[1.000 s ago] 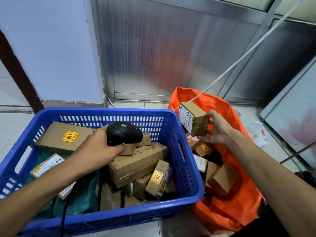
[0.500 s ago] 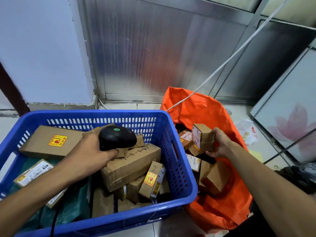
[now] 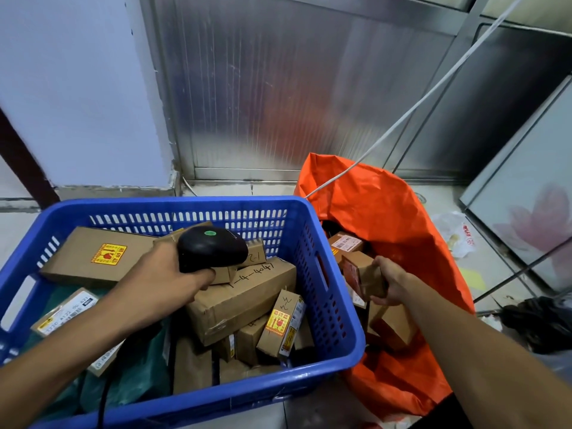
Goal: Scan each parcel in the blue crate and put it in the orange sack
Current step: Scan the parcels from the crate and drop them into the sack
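Lowering into the orange sack point(image 3: 390, 212), just right of the blue crate point(image 3: 328, 305), the right hand point(image 3: 391, 281) is gripping a small parcel point(image 3: 363, 275). Releasing low is advisable. The left hand point(image 3: 173, 274) is gripping the scanner point(image 3: 212, 249) over the crate; its label side is seemingly scanned.

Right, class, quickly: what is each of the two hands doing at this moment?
Left hand: grips the black scanner over the blue crate.
Right hand: holds a small cardboard parcel inside the orange sack.
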The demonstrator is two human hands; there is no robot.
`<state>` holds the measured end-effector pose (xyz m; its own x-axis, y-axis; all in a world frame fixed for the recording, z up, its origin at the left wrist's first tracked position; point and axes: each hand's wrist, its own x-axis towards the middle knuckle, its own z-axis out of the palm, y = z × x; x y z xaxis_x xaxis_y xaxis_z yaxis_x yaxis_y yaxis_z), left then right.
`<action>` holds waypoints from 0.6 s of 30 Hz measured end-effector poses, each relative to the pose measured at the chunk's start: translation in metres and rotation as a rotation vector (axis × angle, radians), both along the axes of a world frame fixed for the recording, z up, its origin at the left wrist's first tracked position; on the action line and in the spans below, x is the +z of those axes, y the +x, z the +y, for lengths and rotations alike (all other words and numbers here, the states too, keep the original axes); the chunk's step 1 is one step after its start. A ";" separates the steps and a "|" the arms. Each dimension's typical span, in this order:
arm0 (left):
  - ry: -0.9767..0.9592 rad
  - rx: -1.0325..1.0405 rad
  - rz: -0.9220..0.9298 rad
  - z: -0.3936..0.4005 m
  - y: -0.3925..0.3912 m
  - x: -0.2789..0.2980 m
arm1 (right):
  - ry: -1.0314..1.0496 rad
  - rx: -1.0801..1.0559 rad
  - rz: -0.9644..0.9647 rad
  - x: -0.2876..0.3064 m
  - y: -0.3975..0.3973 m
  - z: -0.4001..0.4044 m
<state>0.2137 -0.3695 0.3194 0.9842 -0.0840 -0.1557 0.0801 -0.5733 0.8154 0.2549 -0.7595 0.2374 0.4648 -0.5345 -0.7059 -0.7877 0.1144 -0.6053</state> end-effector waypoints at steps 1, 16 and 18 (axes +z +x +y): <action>-0.008 -0.001 -0.001 0.000 0.000 0.000 | -0.013 0.004 0.006 -0.002 0.000 0.003; 0.025 0.004 -0.004 0.005 0.005 -0.001 | -0.339 0.286 0.107 -0.139 0.012 -0.048; 0.023 0.005 -0.002 0.004 0.004 -0.001 | -0.368 0.308 0.108 -0.155 0.019 -0.058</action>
<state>0.2181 -0.3652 0.3184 0.9849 -0.0759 -0.1558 0.0814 -0.5912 0.8024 0.2736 -0.8172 0.0822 0.5752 -0.6067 -0.5486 -0.8116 -0.3399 -0.4751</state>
